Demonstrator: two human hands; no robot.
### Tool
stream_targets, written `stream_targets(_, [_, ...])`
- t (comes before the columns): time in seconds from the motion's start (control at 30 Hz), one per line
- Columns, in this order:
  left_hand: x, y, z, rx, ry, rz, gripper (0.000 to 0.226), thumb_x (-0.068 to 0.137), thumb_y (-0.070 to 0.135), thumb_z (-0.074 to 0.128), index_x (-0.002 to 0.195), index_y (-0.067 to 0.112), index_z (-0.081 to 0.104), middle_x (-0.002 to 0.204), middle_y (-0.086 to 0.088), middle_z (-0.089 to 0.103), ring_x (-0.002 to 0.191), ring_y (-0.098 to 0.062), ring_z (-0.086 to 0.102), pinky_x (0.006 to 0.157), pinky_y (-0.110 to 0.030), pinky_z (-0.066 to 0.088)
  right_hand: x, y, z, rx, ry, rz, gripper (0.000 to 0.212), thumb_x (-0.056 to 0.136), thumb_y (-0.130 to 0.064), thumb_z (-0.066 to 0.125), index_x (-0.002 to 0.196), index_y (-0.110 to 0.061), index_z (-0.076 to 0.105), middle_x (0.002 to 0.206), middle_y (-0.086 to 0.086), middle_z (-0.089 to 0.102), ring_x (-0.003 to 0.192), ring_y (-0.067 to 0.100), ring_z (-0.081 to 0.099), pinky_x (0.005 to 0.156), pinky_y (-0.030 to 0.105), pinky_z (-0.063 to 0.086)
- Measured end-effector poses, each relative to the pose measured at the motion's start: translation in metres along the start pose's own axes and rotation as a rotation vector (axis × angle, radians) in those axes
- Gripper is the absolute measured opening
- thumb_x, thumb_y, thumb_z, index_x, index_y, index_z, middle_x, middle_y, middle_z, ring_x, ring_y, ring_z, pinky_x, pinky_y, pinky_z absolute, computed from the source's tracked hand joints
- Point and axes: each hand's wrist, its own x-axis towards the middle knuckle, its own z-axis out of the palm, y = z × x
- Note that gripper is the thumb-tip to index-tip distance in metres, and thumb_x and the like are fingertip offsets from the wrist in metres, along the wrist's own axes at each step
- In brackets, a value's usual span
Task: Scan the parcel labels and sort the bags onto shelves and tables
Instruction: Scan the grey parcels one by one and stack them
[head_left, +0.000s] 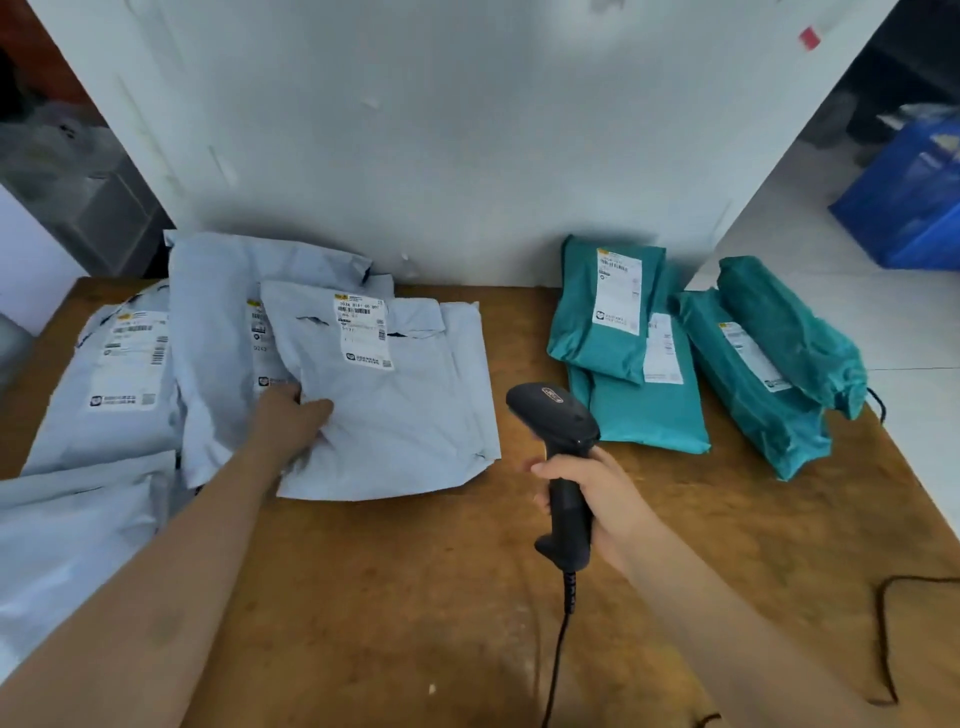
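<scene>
The left hand (293, 415) reaches forward, thumb pinching the edge of a grey bag (395, 405) on the table (415, 597). The right hand (597, 499) grips the scanner (563, 447) upright, its head toward the bag's label (363, 332).

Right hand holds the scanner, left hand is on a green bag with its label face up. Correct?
Not quite: the head view shows the left hand gripping the edge of a grey bag, not a green one. Its label is face up, and the right hand holds the scanner.
</scene>
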Motion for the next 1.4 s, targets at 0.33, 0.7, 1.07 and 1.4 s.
stream_targets(0.33, [-0.147, -0.103, 0.026, -0.203, -0.303, -0.362, 0.008, 0.088, 0.016, 0.064, 0.085, 0.009, 0.062, 0.097, -0.013, 0.070, 0.074, -0.022, 0.067, 0.064, -0.036, 0.057, -0.018, 0.030, 0.042, -0.083, -0.094, 0.123, 0.008, 0.086, -0.005, 0.064, 0.091, -0.009, 0.060, 0.072, 0.011, 0.068, 0.044, 0.019, 0.048, 0.046, 0.026, 0.041])
stream_targets(0.7, [-0.140, -0.125, 0.020, -0.187, -0.297, -0.309, 0.022, 0.088, 0.028, 0.065, 0.100, 0.012, 0.057, 0.095, -0.007, 0.069, 0.071, -0.019, 0.066, 0.055, -0.026, 0.052, -0.016, 0.060, 0.091, -0.288, -0.009, 0.189, 0.006, 0.082, -0.002, 0.063, 0.079, -0.005, 0.058, 0.055, 0.007, 0.058, 0.042, 0.019, 0.045, 0.045, 0.025, 0.040])
stream_targets(1.07, [-0.136, -0.127, 0.023, -0.378, -0.295, -0.353, 0.022, 0.087, 0.017, 0.066, 0.106, 0.016, 0.054, 0.096, 0.004, 0.065, 0.084, -0.013, 0.064, 0.066, -0.030, 0.054, -0.006, 0.061, 0.108, -0.393, -0.008, 0.179, 0.003, 0.081, -0.003, 0.060, 0.080, -0.003, 0.057, 0.057, 0.009, 0.053, 0.043, 0.019, 0.045, 0.045, 0.025, 0.041])
stream_targets(1.4, [-0.143, -0.109, 0.024, -0.440, -0.183, -0.198, 0.018, 0.091, 0.003, 0.055, 0.103, 0.017, 0.058, 0.095, 0.007, 0.067, 0.084, -0.010, 0.065, 0.062, -0.013, 0.053, -0.016, 0.059, 0.103, -0.320, 0.009, 0.151, 0.005, 0.083, -0.001, 0.062, 0.082, -0.005, 0.059, 0.057, 0.008, 0.054, 0.043, 0.018, 0.045, 0.046, 0.026, 0.041])
